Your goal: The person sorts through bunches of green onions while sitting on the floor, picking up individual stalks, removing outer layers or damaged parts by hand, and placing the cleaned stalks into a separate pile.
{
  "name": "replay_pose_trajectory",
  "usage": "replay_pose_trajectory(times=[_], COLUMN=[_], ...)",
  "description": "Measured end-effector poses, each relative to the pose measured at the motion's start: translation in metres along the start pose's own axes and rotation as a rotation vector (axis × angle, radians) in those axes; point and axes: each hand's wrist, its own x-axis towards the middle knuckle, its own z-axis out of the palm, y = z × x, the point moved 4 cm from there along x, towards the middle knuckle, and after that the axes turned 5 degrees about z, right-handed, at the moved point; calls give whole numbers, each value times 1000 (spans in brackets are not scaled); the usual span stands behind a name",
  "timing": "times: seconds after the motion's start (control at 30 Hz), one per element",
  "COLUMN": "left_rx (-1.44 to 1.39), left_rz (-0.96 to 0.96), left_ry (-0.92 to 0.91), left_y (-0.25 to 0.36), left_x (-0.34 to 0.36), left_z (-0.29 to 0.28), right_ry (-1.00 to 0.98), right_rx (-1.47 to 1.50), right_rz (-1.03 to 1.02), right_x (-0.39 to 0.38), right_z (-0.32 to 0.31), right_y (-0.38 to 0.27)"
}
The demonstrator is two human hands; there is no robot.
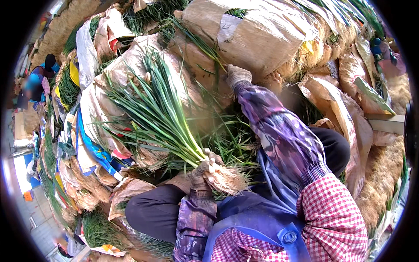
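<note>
My left hand (204,171), in a dirty knit glove, is closed round the lower stems of a bunch of green onions (168,111). Their pale, stringy roots (227,179) stick out towards my apron, and the long leaves fan up and to the left. Farther off, my outstretched right hand (238,76), gloved too, is closed on the yellowing end of a few thin green onion leaves (201,45). These leaves trail away to the upper left, beside a large tan sack. Loose green trimmings (233,142) lie in a heap between my arms.
Tan woven sacks (262,35) packed with green onions surround me, some with roots showing. A blue plastic sheet (94,146) lies at left. Stacked root ends (384,183) form a bank on the right. Another person (37,85) sits at far left among more bundles.
</note>
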Motion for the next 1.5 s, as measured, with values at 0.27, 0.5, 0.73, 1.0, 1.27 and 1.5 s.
replay_pose_trajectory(times=[0.27, 0.5, 0.73, 1.0, 1.27, 1.5], left_rx=[79, 236, 400, -14, -100, -117], left_rz=[-110, 55, -32, -31, -89, -82], left_ry=[115, 193, 284, 165, 22, 65], left_y=[6, 8, 8, 7, 1, -1], left_x=[8, 9, -5, -12, -5, 1], left_z=[-72, -50, -70, -26, -3, -12], right_ry=[-379, -1010, -853, -44, 109, -108], right_rx=[474, 167, 947, 274, -93, -315], right_rz=[-698, -586, -207, -375, -288, -112], right_x=[-132, -168, -172, -124, -20, 27], right_z=[24, 41, 53, 28, 8, 23], right_y=[-25, -17, -61, -31, -13, 6])
